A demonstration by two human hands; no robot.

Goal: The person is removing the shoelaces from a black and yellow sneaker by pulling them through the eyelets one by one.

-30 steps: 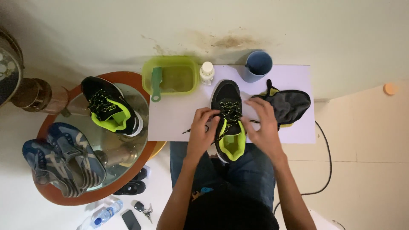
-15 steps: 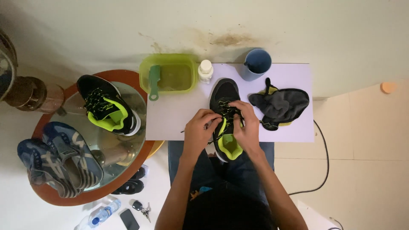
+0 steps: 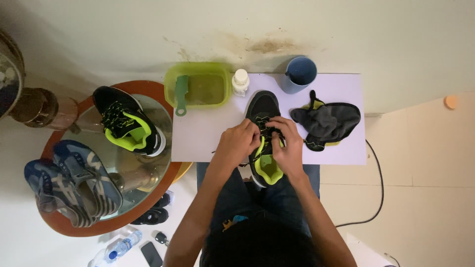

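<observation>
Pale floor and a cream wall frame a small white table (image 3: 336, 89) pushed against the wall, with a black shoe with a yellow-green lining (image 3: 263, 136) lying near the middle of its front edge, heel hanging slightly over toward the person's lap. Compared with a second ago, the right hand (image 3: 288, 143) has left the dark grey cloth (image 3: 329, 121) to the right of the shoe and come in to the laces, so both hands now meet over the middle of the shoe; the left hand (image 3: 239, 143) has stayed on the shoe's left side. Both hands are curled, fingers pinched in on the laces, though which strands each grips is too small to tell. That shift suggests the work has moved from steadying the shoe to handling its laces with both hands. Left of the shoe the table is bare up to a green tub (image 3: 198, 89) with a brush (image 3: 181, 95) at the far corner; a small white bottle (image 3: 240, 81) and a blue mug (image 3: 299, 74) stand just beyond the shoe's toe. Further left of the shoe, a round glass stand (image 3: 163, 163) carries its matching shoe (image 3: 127, 126) and a pair of blue sneakers (image 3: 69, 180), close to the table's left edge. A black cable (image 3: 378, 198) trails on the floor right of the shoe.
</observation>
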